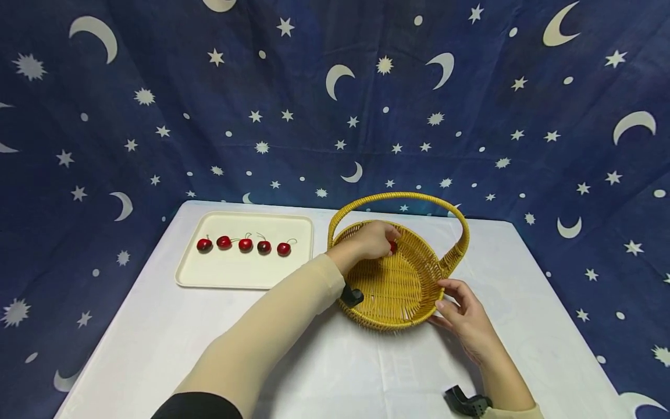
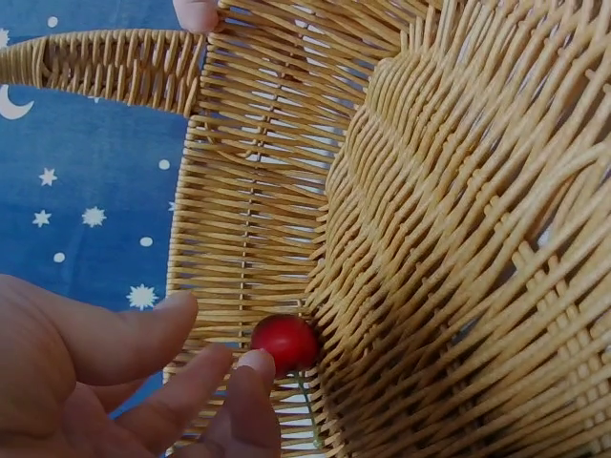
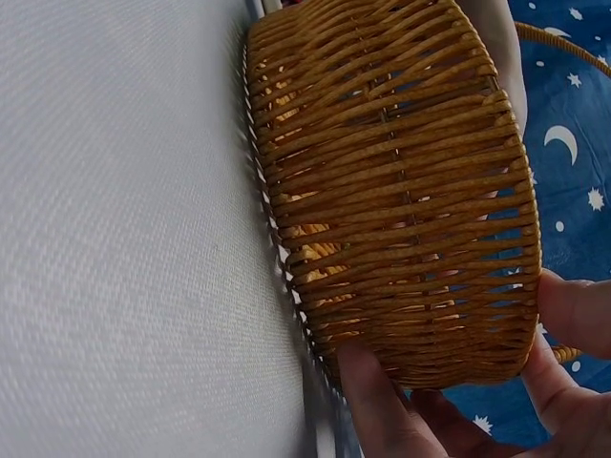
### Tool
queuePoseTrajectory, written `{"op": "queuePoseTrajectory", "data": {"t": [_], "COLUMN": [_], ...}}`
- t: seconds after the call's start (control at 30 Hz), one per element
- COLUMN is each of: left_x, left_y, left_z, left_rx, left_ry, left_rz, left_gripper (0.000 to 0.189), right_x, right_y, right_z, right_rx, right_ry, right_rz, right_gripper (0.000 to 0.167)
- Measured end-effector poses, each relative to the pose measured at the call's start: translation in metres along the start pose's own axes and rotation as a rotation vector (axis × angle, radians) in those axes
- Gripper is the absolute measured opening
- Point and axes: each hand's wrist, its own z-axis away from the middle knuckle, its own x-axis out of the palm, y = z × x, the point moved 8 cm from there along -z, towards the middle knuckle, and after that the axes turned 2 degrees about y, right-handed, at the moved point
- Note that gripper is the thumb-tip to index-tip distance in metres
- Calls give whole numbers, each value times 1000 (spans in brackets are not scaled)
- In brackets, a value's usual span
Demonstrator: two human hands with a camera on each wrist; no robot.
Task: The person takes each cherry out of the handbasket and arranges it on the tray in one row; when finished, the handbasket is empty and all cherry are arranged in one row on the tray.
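A round yellow woven basket (image 1: 389,291) with a tall arched handle stands on the white-covered table. My left hand (image 1: 374,240) reaches inside it, by the far wall. There a red cherry (image 2: 286,343) with a thin green stem lies against the weave. One fingertip of the left hand (image 2: 115,382) touches the cherry, while the thumb stands apart from it. At the basket's right side, my right hand (image 1: 466,317) grips the rim and wall. In the right wrist view its fingers (image 3: 368,401) press low on the outer wall.
Left of the basket lies a cream rectangular tray (image 1: 225,276), with several red cherries (image 1: 245,244) in a row on it. Behind the white tablecloth (image 1: 335,372) hangs a dark blue curtain (image 1: 293,87) with moons and stars. The basket's handle (image 1: 398,196) arches above my left hand.
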Motion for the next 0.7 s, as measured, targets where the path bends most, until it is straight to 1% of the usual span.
{"op": "queuePoseTrajectory", "data": {"t": [0.13,0.27,0.3,0.37,0.4,0.6,0.7], "left_x": [3,9,10,14,16,29,32], "left_y": [-3,-8,-9,-10,-11,-9,-9], "left_z": [-1,-4,-5,-6,-6,0,2], "left_rx": [-18,-32,-38,-48,-58,-61,-58], "left_ry": [-23,-56,-69,-96,-117,-274,-320], "left_rz": [34,9,6,-29,-42,-156,-216], "left_gripper": [55,52,50,43,41,29,20], "right_x": [1,1,1,1,0,0,0], "right_y": [0,0,-1,0,0,1,1], "right_z": [0,0,0,-1,-1,0,0], "right_rx": [-2,1,3,9,11,13,11], "right_ry": [-3,5,6,7,7,-4,-12], "right_rz": [-2,11,14,18,18,23,25], "right_gripper": [42,43,44,44,44,45,46]}}
